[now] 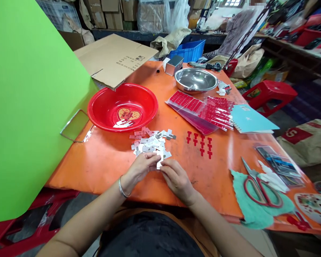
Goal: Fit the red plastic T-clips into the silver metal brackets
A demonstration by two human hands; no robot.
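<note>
Both hands meet over the orange table (109, 160) near its front edge. My left hand (142, 165) pinches a small white flat piece (159, 162) from the left side. On the right side of the same piece, the fingers of my right hand (176, 177) are closed on its lower part. Just beyond the fingers lies a loose pile of silvery metal pieces (149, 141). A red basin (96, 117) behind the pile holds a few similar pieces. Small red T-shaped pieces (202, 144) lie in short columns to the right.
A steel bowl (196, 80), red sheets in plastic (189, 107) and a light-blue notebook (253, 117) lie at the back right. Scissors (260, 189) rest on a green cloth (240, 182). A green board (29, 89) and cardboard (112, 60) flank the left. A person (235, 32) is behind.
</note>
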